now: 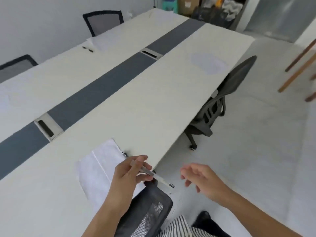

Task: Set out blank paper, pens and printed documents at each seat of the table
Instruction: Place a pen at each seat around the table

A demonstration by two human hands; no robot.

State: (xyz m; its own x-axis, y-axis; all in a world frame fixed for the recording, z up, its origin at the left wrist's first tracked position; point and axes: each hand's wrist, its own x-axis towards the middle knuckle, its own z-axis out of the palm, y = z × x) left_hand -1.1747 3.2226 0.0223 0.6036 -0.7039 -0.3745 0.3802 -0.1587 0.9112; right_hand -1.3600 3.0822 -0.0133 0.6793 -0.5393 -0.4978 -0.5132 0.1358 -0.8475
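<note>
My left hand [130, 173] grips a translucent pen [159, 177] near the table's front edge, its dark tip pointing right past the edge. White sheets of paper [100, 166] lie on the white table [136, 103] just left of that hand, partly under it. A second pen's dark end [124, 154] shows at the paper's right side. My right hand [203, 180] hovers off the table with relaxed fingers and holds nothing. Across the table lie more paper [100, 41] and a dark pen [87, 49].
A grey strip with two cable boxes [48, 126] runs down the table's middle. A mesh chair back [150, 211] stands right below my hands; another grey chair [220, 98] is tucked in further right. Two chairs [104, 21] stand on the far side. Wooden legs [301, 65] at right.
</note>
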